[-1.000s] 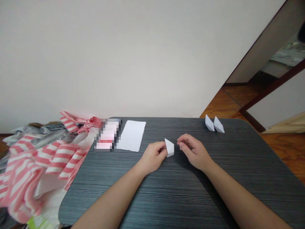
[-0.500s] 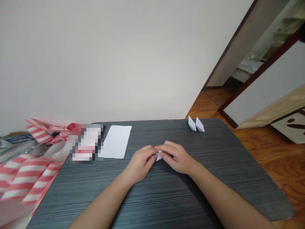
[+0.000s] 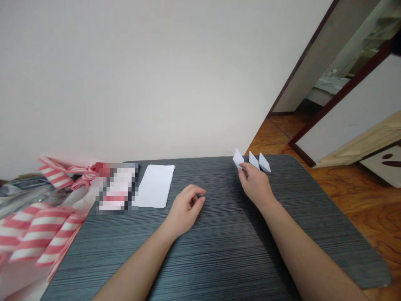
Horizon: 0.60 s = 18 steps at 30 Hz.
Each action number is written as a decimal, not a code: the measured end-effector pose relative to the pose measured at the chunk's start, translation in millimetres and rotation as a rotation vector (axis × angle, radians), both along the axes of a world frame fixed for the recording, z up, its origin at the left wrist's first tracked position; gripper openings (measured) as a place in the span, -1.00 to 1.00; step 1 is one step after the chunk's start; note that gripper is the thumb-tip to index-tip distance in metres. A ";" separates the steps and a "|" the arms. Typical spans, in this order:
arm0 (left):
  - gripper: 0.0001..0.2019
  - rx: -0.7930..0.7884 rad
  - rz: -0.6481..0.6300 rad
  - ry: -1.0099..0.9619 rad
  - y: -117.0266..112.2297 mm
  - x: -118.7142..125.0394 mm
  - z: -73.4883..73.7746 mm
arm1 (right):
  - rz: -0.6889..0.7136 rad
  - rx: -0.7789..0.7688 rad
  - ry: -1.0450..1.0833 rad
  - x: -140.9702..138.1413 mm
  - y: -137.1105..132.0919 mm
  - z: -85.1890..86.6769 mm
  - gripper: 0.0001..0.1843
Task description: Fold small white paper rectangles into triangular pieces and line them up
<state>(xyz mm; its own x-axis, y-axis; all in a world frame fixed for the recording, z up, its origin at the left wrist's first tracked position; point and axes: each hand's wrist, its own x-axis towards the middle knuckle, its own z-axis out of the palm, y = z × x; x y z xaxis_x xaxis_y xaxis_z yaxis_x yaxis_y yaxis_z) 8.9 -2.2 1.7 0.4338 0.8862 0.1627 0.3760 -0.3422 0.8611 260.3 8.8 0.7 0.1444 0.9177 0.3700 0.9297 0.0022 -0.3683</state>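
My right hand (image 3: 254,184) pinches a small folded white paper piece (image 3: 237,158) near the far edge of the dark striped table (image 3: 219,251). Just to its right stand two more folded paper pieces (image 3: 260,162), side by side. My left hand (image 3: 187,207) rests on the table near the middle, its fingers loosely curled with nothing in them. A stack of flat white paper sheets (image 3: 156,185) lies to the left of my left hand.
A blurred pink and white object (image 3: 117,188) lies beside the sheets. Pink and white striped bags (image 3: 34,225) are piled off the table's left side. A white wall runs behind; a wooden floor and doorway (image 3: 344,104) are at the right.
Both hands were together on the folded piece. My right hand has carried it to the far right beside the two others, and my left hand has let go and stayed on the table.
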 end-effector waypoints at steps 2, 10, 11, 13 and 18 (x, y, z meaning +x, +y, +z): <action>-0.83 0.003 -0.006 0.006 0.0 -0.1 0.5 | -0.066 -0.026 -0.061 8.1 2.9 -0.9 -0.71; -0.83 0.016 -0.014 0.037 -0.2 -1.7 1.2 | -0.157 -0.124 -0.137 18.4 9.3 -6.7 -0.70; -0.83 0.019 -0.014 0.040 -0.3 -1.6 1.5 | -0.162 -0.130 -0.139 18.6 9.7 -7.1 -0.70; -0.83 0.023 -0.011 0.040 -0.5 -1.4 1.9 | -0.173 -0.141 -0.142 19.0 10.1 -7.7 -0.70; -0.82 0.017 -0.008 0.037 -0.4 -1.2 1.9 | -0.190 -0.152 -0.153 20.6 10.0 -7.9 -0.70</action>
